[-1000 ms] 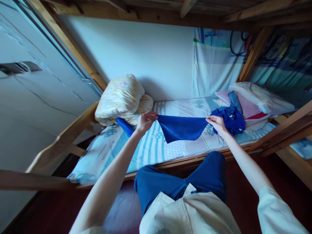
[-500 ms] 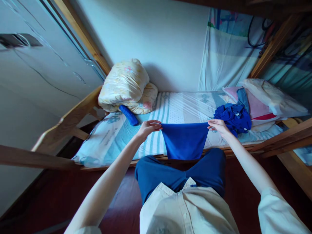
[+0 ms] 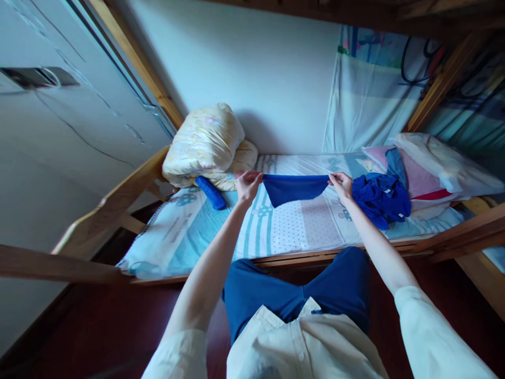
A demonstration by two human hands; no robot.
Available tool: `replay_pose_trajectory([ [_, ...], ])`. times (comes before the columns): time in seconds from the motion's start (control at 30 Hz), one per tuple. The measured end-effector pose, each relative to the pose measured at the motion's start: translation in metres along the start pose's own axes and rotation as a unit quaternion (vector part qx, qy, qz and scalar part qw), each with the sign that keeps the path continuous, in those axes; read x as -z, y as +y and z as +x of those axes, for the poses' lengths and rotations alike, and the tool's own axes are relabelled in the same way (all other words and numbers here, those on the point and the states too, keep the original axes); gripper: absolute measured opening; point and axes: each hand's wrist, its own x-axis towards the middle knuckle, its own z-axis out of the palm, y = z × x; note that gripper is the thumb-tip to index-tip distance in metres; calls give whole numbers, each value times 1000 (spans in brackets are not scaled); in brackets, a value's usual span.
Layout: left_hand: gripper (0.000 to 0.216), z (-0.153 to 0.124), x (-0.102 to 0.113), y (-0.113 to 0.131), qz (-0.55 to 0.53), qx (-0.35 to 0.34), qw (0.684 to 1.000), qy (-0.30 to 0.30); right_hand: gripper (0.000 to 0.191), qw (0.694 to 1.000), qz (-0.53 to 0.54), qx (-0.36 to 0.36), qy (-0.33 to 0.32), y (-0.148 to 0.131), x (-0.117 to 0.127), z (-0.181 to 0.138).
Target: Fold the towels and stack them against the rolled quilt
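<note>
Standing at the striped mattress (image 3: 300,231), with the rolled quilt (image 3: 205,142) at its left end and a heap of blue clothes (image 3: 381,197) at its right, you held the blue cloth (image 3: 294,188) stretched in the air above the sheet between them. With only your left hand (image 3: 248,185) and right hand (image 3: 342,185) pinching a top corner each, I judged a slack grip could have let one corner slip and the cloth drop crumpled, or its right end snag the heap just beside it. The cloth sagged below your clenched fingertips, its upper edge taut from one pinch to the other.
</note>
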Motion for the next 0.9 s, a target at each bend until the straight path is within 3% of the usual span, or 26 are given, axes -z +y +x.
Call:
replay_pose_trajectory([
  [0.1, 51, -20, 5, -23, 42, -15, 999, 7, 50, 999, -26, 16, -17, 19, 7, -14],
  [0.23, 45, -71, 12, -76, 112, 41, 993, -14, 44, 995, -84, -27, -46, 68, 20, -53],
  [0.33, 37, -116, 16, -124, 184, 117, 975, -51, 31, 985, -130, -97, -61, 115, 30, -96],
  [0.43, 32, -159, 17, -167, 263, 222, 932, -112, 14, 951, -194, -225, -83, 158, 40, -144],
  [0.57, 32, -202, 19, -204, 296, 314, 887, -161, 13, 905, -226, -343, -114, 188, 53, -193],
  [0.7, 40, -214, 25, -219, 279, 343, 878, -183, 12, 886, -213, -386, -147, 191, 65, -204],
  [0.9, 47, -196, 30, -227, 222, 362, 875, -233, 21, 854, -150, -457, -197, 185, 77, -178],
])
